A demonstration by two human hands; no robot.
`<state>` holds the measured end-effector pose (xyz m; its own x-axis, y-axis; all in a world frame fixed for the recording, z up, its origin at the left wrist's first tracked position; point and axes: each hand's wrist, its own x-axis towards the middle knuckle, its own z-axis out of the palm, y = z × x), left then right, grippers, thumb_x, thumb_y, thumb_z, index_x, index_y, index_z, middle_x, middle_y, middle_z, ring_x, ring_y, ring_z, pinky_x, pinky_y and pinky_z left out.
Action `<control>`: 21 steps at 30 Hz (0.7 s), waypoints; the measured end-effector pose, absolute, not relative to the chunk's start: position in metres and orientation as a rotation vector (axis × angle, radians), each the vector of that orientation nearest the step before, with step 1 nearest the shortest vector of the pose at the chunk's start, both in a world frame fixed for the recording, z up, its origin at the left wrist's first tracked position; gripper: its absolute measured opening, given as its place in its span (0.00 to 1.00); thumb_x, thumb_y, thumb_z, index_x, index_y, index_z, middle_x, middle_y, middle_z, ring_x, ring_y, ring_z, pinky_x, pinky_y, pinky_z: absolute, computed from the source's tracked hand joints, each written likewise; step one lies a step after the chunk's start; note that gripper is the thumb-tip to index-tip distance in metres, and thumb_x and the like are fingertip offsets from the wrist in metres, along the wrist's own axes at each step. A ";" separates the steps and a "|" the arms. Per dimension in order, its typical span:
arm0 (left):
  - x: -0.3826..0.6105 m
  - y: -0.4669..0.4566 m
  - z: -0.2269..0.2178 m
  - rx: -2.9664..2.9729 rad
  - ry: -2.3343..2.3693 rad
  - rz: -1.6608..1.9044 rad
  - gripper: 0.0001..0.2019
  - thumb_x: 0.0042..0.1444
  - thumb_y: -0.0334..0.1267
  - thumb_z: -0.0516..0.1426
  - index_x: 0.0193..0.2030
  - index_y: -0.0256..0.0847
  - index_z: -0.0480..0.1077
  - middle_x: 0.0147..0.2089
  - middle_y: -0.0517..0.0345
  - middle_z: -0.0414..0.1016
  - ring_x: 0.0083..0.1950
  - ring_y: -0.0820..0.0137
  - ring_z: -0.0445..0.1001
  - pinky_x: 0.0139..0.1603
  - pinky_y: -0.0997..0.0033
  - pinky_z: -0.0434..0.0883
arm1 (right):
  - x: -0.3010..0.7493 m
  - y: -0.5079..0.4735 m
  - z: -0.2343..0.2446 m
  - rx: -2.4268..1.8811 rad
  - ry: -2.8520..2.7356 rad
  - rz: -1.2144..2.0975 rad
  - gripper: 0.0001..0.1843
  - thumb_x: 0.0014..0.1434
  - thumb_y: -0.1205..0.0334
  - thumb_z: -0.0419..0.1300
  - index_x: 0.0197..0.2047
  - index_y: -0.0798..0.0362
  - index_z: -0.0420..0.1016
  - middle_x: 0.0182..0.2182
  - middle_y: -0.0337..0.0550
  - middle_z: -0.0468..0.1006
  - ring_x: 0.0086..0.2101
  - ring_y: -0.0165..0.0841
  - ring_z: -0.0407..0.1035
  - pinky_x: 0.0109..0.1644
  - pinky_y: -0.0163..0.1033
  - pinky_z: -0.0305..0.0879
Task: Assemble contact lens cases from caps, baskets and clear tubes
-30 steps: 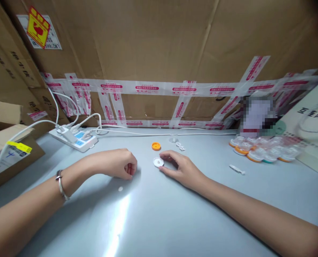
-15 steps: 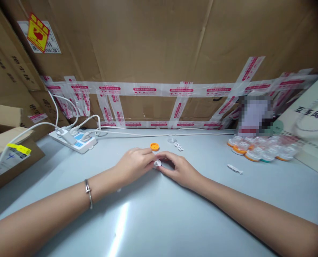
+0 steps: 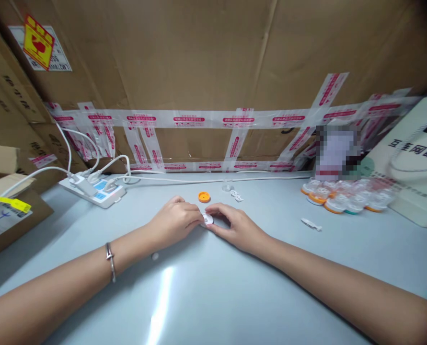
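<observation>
Between my two hands a small round white plastic part [image 3: 208, 219] is held just above the grey table. The fingers of my left hand [image 3: 177, 218] are bunched on its left side and hide some of it. My right hand [image 3: 236, 225] grips its right edge between thumb and fingers. Just beyond the hands lies an orange round cap [image 3: 204, 197]. To the right of that are a clear plastic cup-like piece [image 3: 228, 185] and a flat white piece with holes [image 3: 236, 196]. Near my left wrist rests a small white round bit [image 3: 155, 256].
A white power strip [image 3: 94, 189] with plugged cables stands at the left, by an open cardboard box [image 3: 15, 215]. Several clear-topped pieces with coloured bases [image 3: 346, 196] cluster at the right, before a white bag [image 3: 410, 167]. A narrow white strip [image 3: 311, 224] lies nearer. A taped carton [image 3: 184, 57] forms the back.
The whole view has shifted slightly. My hands stay together on the white part, which shows a little more of its face. The small white bit by my left wrist is more exposed.
</observation>
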<state>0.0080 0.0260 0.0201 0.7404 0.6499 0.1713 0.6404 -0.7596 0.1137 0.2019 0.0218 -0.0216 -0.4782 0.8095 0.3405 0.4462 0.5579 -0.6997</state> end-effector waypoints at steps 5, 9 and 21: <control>0.005 0.026 0.025 2.808 1.108 0.314 0.09 0.59 0.30 0.51 0.38 0.41 0.72 0.39 0.59 0.78 0.40 0.72 0.74 0.43 0.70 0.58 | 0.202 0.022 -0.020 -1.008 -2.126 0.695 0.14 0.54 0.63 0.58 0.45 0.51 0.67 0.42 0.46 0.77 0.42 0.35 0.71 0.48 0.43 0.67; 0.001 0.027 0.026 2.864 1.056 0.318 0.10 0.59 0.32 0.51 0.41 0.42 0.73 0.40 0.58 0.77 0.41 0.71 0.73 0.43 0.70 0.58 | 0.201 0.022 -0.019 -1.016 -2.129 0.690 0.13 0.54 0.63 0.58 0.44 0.52 0.67 0.42 0.45 0.77 0.43 0.35 0.71 0.48 0.43 0.67; -0.001 0.026 0.032 2.878 1.031 0.265 0.11 0.59 0.32 0.50 0.42 0.43 0.74 0.42 0.55 0.75 0.41 0.68 0.71 0.44 0.68 0.61 | 0.203 0.021 -0.018 -1.010 -2.139 0.699 0.11 0.54 0.63 0.57 0.42 0.51 0.68 0.40 0.44 0.76 0.40 0.34 0.71 0.46 0.41 0.67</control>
